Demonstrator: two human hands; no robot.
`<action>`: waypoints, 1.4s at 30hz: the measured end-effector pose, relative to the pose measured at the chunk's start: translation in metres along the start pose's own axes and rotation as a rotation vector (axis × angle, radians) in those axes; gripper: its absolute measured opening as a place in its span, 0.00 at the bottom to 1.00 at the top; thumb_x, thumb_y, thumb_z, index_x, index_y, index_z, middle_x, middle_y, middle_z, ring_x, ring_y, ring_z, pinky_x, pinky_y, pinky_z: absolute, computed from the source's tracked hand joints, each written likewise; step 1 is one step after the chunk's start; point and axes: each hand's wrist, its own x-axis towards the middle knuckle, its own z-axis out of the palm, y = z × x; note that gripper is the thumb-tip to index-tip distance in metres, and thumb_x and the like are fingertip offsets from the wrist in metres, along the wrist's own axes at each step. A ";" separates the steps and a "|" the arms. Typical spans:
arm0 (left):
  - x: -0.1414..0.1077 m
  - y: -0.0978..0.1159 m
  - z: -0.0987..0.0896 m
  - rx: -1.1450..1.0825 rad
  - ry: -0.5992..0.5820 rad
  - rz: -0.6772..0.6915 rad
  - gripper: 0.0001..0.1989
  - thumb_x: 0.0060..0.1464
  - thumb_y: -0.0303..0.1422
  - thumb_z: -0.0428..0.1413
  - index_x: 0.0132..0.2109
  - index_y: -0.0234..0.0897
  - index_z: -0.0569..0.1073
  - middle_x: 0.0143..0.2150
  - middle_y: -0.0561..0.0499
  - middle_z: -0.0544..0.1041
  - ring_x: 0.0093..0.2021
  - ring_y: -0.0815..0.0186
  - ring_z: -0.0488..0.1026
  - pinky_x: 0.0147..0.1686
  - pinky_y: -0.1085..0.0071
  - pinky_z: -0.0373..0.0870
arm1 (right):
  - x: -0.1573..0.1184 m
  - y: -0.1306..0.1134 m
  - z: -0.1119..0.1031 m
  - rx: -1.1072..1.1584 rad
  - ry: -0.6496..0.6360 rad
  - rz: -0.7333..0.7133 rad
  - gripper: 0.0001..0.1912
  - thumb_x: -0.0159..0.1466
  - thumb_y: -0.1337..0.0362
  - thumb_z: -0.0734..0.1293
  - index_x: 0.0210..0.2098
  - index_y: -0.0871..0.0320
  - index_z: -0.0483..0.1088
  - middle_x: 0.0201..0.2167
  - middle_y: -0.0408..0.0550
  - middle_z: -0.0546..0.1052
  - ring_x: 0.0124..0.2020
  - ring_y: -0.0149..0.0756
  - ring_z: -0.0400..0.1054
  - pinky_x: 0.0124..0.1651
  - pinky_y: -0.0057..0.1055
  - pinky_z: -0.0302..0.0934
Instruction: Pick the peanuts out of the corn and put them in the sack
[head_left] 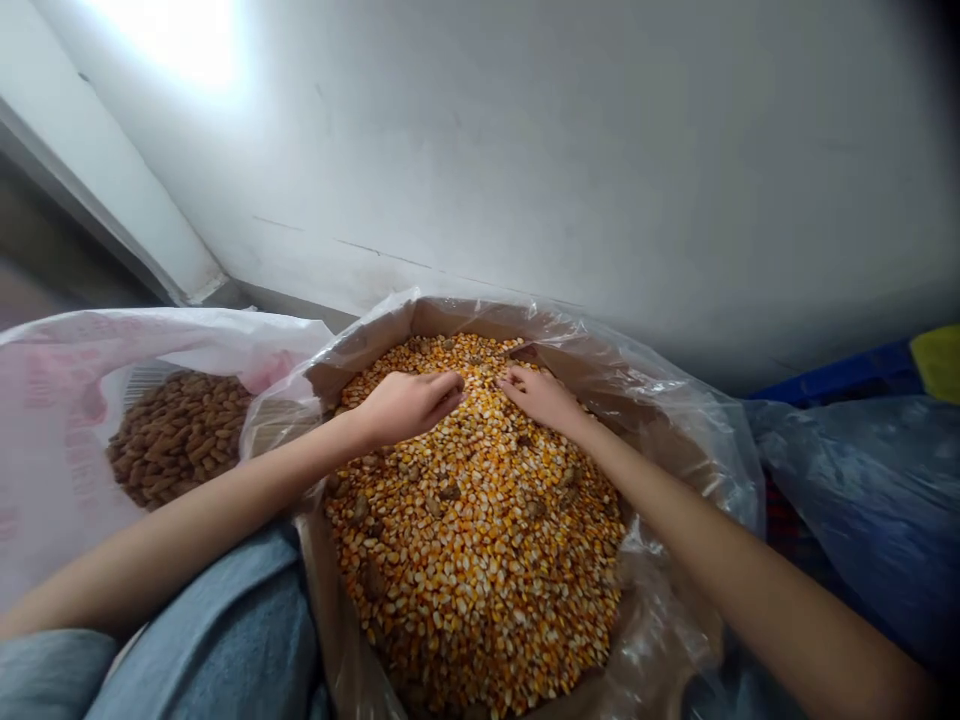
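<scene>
Head view, hands (409,408) in carton (450,320) of corn kernels (472,560), white wall (570,150)

A plastic-lined cardboard box (450,318) holds corn kernels (480,570); brown lumps (450,492) dot them.

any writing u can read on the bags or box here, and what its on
Pink printing on the white woven sack: too blurred and creased to read, no word can be made out.
No other writing shows on the cardboard box or the blue plastic bag.
</scene>
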 end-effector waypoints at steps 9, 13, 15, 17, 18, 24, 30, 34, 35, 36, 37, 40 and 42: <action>-0.145 -0.090 -0.093 0.105 -0.087 -0.680 0.18 0.54 0.43 0.40 0.39 0.35 0.66 0.33 0.48 0.72 0.32 0.63 0.68 0.32 0.70 0.62 | -0.006 -0.041 -0.035 0.303 -0.007 -0.160 0.17 0.58 0.50 0.54 0.28 0.57 0.64 0.24 0.44 0.72 0.26 0.32 0.65 0.27 0.25 0.52; -0.186 -0.112 -0.097 0.169 -0.068 -0.735 0.22 0.53 0.43 0.41 0.49 0.32 0.62 0.47 0.42 0.67 0.47 0.57 0.63 0.44 0.63 0.60 | -0.017 -0.131 -0.065 0.332 -0.084 -0.463 0.18 0.59 0.51 0.52 0.32 0.57 0.65 0.26 0.44 0.73 0.23 0.29 0.64 0.25 0.25 0.52; -0.191 -0.104 -0.103 0.135 0.060 -0.765 0.22 0.53 0.43 0.41 0.50 0.35 0.61 0.47 0.44 0.67 0.47 0.59 0.63 0.43 0.65 0.61 | -0.015 -0.191 -0.068 0.249 -0.068 -0.710 0.16 0.59 0.53 0.54 0.34 0.56 0.66 0.24 0.43 0.72 0.24 0.30 0.64 0.25 0.26 0.52; -0.190 -0.089 -0.111 0.134 0.220 -0.784 0.20 0.53 0.43 0.42 0.49 0.38 0.62 0.47 0.47 0.68 0.46 0.60 0.64 0.40 0.67 0.63 | -0.005 -0.251 -0.059 0.150 -0.055 -0.934 0.16 0.59 0.54 0.54 0.37 0.54 0.67 0.27 0.44 0.73 0.28 0.33 0.65 0.27 0.28 0.54; -0.189 -0.082 -0.115 0.135 0.296 -0.779 0.19 0.52 0.43 0.42 0.48 0.39 0.63 0.46 0.48 0.68 0.44 0.61 0.65 0.38 0.68 0.64 | 0.002 -0.277 -0.051 0.098 -0.055 -0.991 0.16 0.59 0.54 0.53 0.38 0.53 0.67 0.30 0.45 0.73 0.30 0.36 0.66 0.29 0.30 0.56; -0.193 -0.057 -0.123 0.034 0.446 -0.617 0.13 0.52 0.40 0.46 0.43 0.44 0.65 0.41 0.54 0.70 0.38 0.67 0.68 0.33 0.73 0.66 | 0.030 -0.301 -0.022 0.086 -0.013 -0.962 0.29 0.54 0.51 0.61 0.54 0.46 0.54 0.56 0.45 0.56 0.56 0.46 0.47 0.52 0.45 0.48; -0.168 -0.055 -0.100 -0.034 0.180 -0.493 0.13 0.54 0.39 0.44 0.44 0.41 0.64 0.42 0.52 0.71 0.38 0.67 0.68 0.38 0.71 0.65 | -0.001 -0.178 -0.029 0.268 0.071 -0.505 0.12 0.61 0.63 0.54 0.39 0.58 0.65 0.35 0.48 0.70 0.35 0.32 0.63 0.38 0.30 0.56; -0.114 -0.050 -0.065 0.139 -0.081 -0.227 0.12 0.54 0.33 0.44 0.44 0.39 0.67 0.40 0.48 0.71 0.39 0.65 0.68 0.35 0.70 0.64 | -0.008 -0.152 0.003 0.120 -0.117 -0.498 0.12 0.58 0.66 0.58 0.42 0.55 0.65 0.39 0.48 0.69 0.37 0.33 0.64 0.39 0.30 0.56; -0.101 -0.048 -0.056 0.191 -0.142 -0.188 0.11 0.53 0.31 0.45 0.42 0.36 0.68 0.38 0.47 0.72 0.38 0.64 0.68 0.34 0.69 0.64 | -0.005 -0.155 0.013 0.070 -0.130 -0.533 0.14 0.57 0.67 0.59 0.43 0.56 0.64 0.40 0.49 0.69 0.40 0.35 0.63 0.40 0.30 0.56; -0.089 -0.045 -0.047 0.246 -0.193 -0.174 0.10 0.52 0.29 0.46 0.39 0.33 0.69 0.36 0.44 0.72 0.38 0.62 0.68 0.33 0.68 0.64 | -0.002 -0.159 0.021 0.025 -0.132 -0.560 0.14 0.56 0.69 0.59 0.42 0.57 0.65 0.40 0.51 0.69 0.41 0.37 0.63 0.41 0.31 0.56; -0.080 -0.043 -0.039 0.298 -0.243 -0.179 0.09 0.51 0.26 0.46 0.37 0.31 0.70 0.34 0.42 0.72 0.37 0.60 0.68 0.33 0.66 0.63 | 0.001 -0.163 0.026 -0.001 -0.128 -0.571 0.13 0.55 0.69 0.60 0.41 0.58 0.65 0.40 0.52 0.69 0.42 0.39 0.62 0.42 0.32 0.56; -0.067 -0.038 -0.027 0.376 -0.346 -0.223 0.09 0.49 0.21 0.45 0.33 0.27 0.70 0.32 0.39 0.72 0.37 0.56 0.68 0.30 0.64 0.62 | 0.010 -0.168 0.030 0.175 -0.137 -0.495 0.07 0.52 0.67 0.61 0.32 0.60 0.66 0.36 0.53 0.70 0.39 0.40 0.63 0.41 0.33 0.56; -0.067 -0.040 -0.028 0.327 -0.346 -0.250 0.10 0.48 0.21 0.44 0.34 0.26 0.69 0.32 0.39 0.72 0.36 0.56 0.68 0.30 0.64 0.63 | 0.012 -0.162 0.022 0.537 -0.220 -0.351 0.07 0.52 0.64 0.60 0.31 0.59 0.63 0.33 0.50 0.70 0.35 0.36 0.64 0.37 0.32 0.58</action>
